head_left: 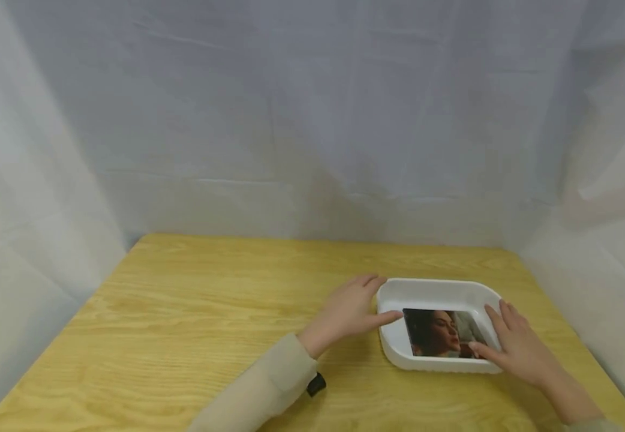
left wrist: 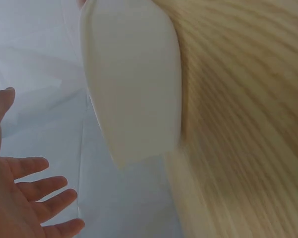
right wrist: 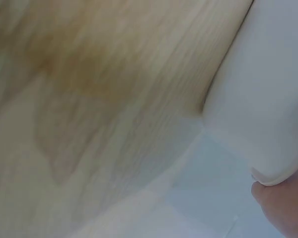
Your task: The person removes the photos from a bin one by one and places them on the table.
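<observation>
— Nearest the camera?
— Lying flat inside a white tray [head_left: 436, 291] at the desk's [head_left: 194, 312] near right: a photo print [head_left: 442, 333].
— And at the tray's sides?
— Resting fingers-straight on the right rim and the print's corner, gripping nothing: right hand [head_left: 514, 345]. Flanking the left wall, fingers extended, thumb reaching over the rim toward the print: left hand [head_left: 347, 312].
— Farther back?
— Hanging behind the desk: pale cloth [head_left: 312, 120].

place: looking like a makeshift recording booth | white sheets [head_left: 312, 120] hanging beyond both hands | wooden table [head_left: 183, 324] sitting under them
</observation>
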`<state>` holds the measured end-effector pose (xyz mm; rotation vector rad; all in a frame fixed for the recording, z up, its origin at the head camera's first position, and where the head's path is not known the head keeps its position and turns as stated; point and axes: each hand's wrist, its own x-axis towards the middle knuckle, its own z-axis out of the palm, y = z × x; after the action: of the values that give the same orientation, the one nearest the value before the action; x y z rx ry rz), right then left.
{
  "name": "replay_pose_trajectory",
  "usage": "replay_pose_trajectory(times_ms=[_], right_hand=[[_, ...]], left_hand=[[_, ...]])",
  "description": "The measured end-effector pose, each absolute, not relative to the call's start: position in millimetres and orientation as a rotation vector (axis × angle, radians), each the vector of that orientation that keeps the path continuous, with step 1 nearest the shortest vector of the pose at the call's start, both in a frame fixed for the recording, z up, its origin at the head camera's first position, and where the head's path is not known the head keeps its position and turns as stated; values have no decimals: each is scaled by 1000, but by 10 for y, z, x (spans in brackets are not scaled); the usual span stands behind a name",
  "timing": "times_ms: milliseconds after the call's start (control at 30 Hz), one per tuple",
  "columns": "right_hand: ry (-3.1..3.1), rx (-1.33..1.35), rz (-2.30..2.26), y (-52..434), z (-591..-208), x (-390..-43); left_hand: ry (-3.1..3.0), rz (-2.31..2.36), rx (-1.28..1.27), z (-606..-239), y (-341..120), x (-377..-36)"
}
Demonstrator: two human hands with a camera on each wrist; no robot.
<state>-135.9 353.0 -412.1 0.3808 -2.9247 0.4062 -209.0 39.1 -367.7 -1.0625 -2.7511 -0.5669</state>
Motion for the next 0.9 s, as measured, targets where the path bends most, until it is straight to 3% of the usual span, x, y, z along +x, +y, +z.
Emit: replay_pose_trajectory(times_ms=[467,900], right_hand=[[-2978,401,401,3515,-4177,-1374],[-2954,402,344,3493,-4182,-1330]], left_hand=[[-2765,-927,-1173,-3820,946,-2414],[-2813,-576,-1287,-4074,1384,-2445]])
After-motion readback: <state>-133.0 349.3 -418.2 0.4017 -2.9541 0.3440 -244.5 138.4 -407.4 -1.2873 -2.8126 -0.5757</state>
